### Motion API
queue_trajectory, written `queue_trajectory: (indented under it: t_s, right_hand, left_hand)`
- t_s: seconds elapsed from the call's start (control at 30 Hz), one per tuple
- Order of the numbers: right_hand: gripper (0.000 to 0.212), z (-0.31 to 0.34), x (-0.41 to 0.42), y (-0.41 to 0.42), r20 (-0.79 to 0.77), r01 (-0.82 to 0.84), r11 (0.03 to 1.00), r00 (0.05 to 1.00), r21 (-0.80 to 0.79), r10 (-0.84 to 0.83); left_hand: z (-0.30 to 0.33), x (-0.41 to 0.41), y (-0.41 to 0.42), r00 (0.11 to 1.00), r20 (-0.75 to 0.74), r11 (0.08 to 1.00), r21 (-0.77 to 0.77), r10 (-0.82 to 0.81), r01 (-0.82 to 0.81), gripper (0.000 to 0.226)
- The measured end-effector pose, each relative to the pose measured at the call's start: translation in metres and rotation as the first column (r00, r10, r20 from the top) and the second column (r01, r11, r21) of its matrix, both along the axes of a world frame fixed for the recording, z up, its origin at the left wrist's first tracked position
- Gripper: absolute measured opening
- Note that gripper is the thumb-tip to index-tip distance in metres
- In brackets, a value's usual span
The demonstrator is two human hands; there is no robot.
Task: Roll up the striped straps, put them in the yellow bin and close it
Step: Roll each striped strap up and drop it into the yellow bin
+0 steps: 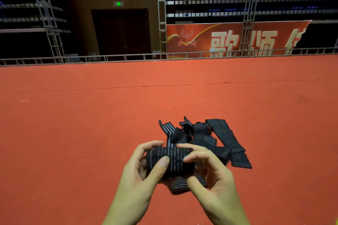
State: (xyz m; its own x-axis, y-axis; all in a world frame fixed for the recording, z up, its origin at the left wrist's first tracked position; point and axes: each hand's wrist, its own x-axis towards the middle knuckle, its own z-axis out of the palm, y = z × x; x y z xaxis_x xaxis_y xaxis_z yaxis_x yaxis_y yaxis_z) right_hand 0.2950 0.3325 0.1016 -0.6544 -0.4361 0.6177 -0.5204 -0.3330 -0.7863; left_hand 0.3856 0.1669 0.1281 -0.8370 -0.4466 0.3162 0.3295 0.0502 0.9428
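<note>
A black strap with thin white stripes, partly wound into a roll, is held just above the red carpet. My left hand grips the roll's left end, thumb across its front. My right hand pinches its right end with thumb and curled fingers. A loose tail of the strap hangs below the roll. Behind the hands lies a tangled pile of loose striped straps on the carpet. No yellow bin is in view.
Red carpet stretches wide on all sides, with a seam line across it. A low metal truss rail edges the far side. Beyond stand a red banner, a dark door and tiered blue seats.
</note>
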Motion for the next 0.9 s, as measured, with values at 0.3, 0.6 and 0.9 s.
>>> queue_trajectory:
  t_s: [0.3, 0.6, 0.9]
  right_hand:
    - [0.036, 0.003, -0.001, -0.001, 0.179, 0.017, 0.997, 0.983, 0.076, -0.031]
    - [0.046, 0.005, -0.002, 0.01, 0.187, -0.056, 0.994, 0.982, 0.096, 0.037]
    - [0.047, 0.003, -0.003, 0.04, 0.064, 0.128, 0.985, 0.989, 0.118, -0.136]
  left_hand:
    - [-0.002, 0.006, -0.001, 1.0, 0.002, 0.995, -0.092, -0.028, 0.028, 0.052]
    - [-0.004, 0.006, -0.003, 0.993, 0.039, 0.985, -0.134, -0.107, 0.112, 0.05]
    - [-0.004, -0.012, 0.016, 0.99, 0.068, 0.979, -0.155, -0.126, 0.135, 0.043]
